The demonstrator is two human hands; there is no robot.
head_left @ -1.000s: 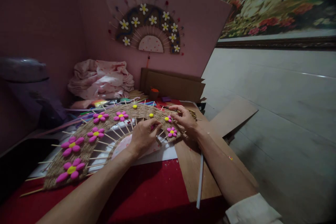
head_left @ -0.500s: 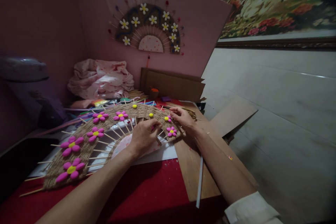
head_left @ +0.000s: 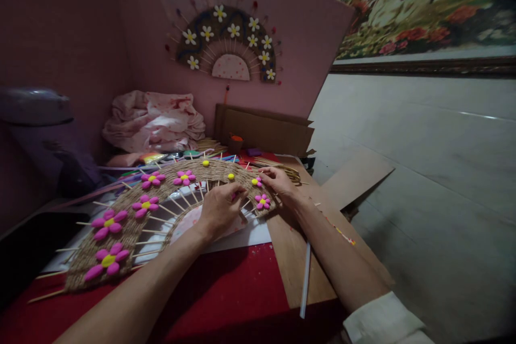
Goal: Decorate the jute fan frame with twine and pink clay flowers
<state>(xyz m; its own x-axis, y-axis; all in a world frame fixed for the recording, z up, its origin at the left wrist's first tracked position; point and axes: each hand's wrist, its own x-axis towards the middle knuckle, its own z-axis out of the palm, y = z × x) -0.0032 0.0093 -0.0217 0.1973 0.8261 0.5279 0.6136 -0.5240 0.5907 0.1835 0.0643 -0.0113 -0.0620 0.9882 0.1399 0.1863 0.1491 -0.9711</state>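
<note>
A fan-shaped piece of woven twine (head_left: 161, 177) on thin sticks lies in front of me, with pink clay flowers (head_left: 108, 224) and loose yellow clay dots (head_left: 231, 176) on it. Over the inner edge of the fan, my left hand (head_left: 223, 207) is closed, and a bit of pink clay (head_left: 234, 195) shows at its fingers. My right hand (head_left: 281, 184) is at the fan's right end. Its bent fingertips close around a pink petal at the upper right of a partly formed flower (head_left: 257, 181). A whole flower (head_left: 262, 202) sits just below them.
A finished fan (head_left: 231, 37) with white flowers hangs on the pink board. Folded cloth (head_left: 155, 121), cardboard (head_left: 264, 129) and bundled sticks stand behind the work. A pale strip (head_left: 305, 279) lies on the brown board (head_left: 300, 258); a tumbler (head_left: 44, 134) is left.
The view has shifted very slightly. My right fingertips have dipped a little toward the partly formed flower. My left hand stays in place.
</note>
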